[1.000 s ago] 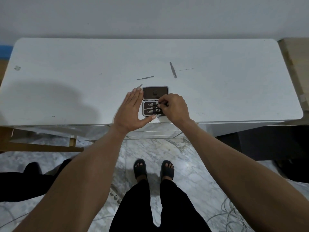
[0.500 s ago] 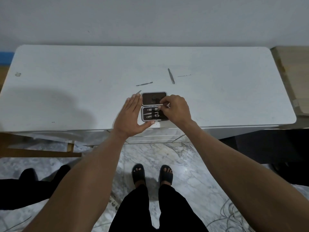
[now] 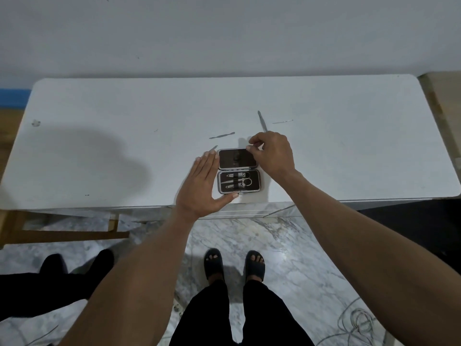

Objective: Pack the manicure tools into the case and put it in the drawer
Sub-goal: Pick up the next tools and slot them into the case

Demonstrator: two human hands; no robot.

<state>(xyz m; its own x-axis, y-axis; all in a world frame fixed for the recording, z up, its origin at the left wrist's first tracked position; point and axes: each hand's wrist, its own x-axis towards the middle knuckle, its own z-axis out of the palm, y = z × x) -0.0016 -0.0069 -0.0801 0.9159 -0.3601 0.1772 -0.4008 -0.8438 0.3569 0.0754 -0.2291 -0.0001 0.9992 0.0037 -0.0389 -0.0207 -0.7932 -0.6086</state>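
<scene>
Both hands work at the open case [image 3: 239, 171], which lies on the white table [image 3: 99, 146] near its front edge. Left hand [image 3: 202, 186] is flat and spread, grasping nothing, with its fingers along the case's left side and its thumb under the near corner as a brace. Right hand [image 3: 270, 152] is curled beside the lid's far right corner, fingertips pinched together; whether they grip anything cannot be told.

Several tools are already strapped in the lower tray [image 3: 239, 181]. Four loose tools remain beyond the case:

- long pick [image 3: 262, 121], just behind the right hand
- thin needle [image 3: 282, 121]
- flat pusher [image 3: 222, 135]
- small tool [image 3: 214, 147] at the left fingertips (mostly hidden)

Recommended procedure: keep the brace on, pinch the pick at mid-shaft, and slide it under the elastic strap lengthwise. Avoid nudging seated tools.
</scene>
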